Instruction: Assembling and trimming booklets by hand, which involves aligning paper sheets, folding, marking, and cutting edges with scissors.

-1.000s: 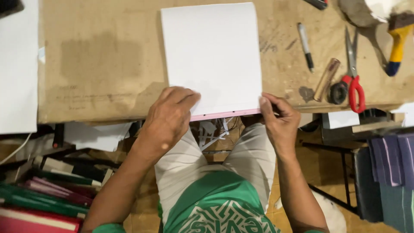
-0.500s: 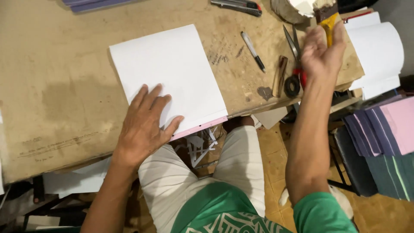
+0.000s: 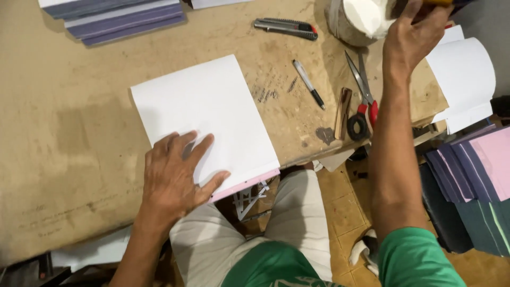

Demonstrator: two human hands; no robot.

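A white paper stack [image 3: 212, 111] with a pink bottom edge lies on the brown worktable [image 3: 69, 138], overhanging its front edge. My left hand [image 3: 175, 178] lies flat on the stack's near corner, fingers spread, pressing it down. My right hand [image 3: 414, 32] is stretched to the far right, fingers closed around a yellow-handled brush [image 3: 436, 3] that is mostly cut off by the frame's top edge. The brush sits beside a pot of white paste [image 3: 358, 21].
Red-handled scissors [image 3: 363, 103], a wooden stick [image 3: 342, 112], a pen [image 3: 309, 84] and a utility knife [image 3: 285, 27] lie right of the stack. Purple-edged books [image 3: 119, 20] are piled at the far left. White sheets [image 3: 467, 79] and pink and purple covers [image 3: 478, 170] sit at the right.
My right hand left the stack's near edge and rose to the far right, closing on the brush. My left hand stayed pressed on the stack.
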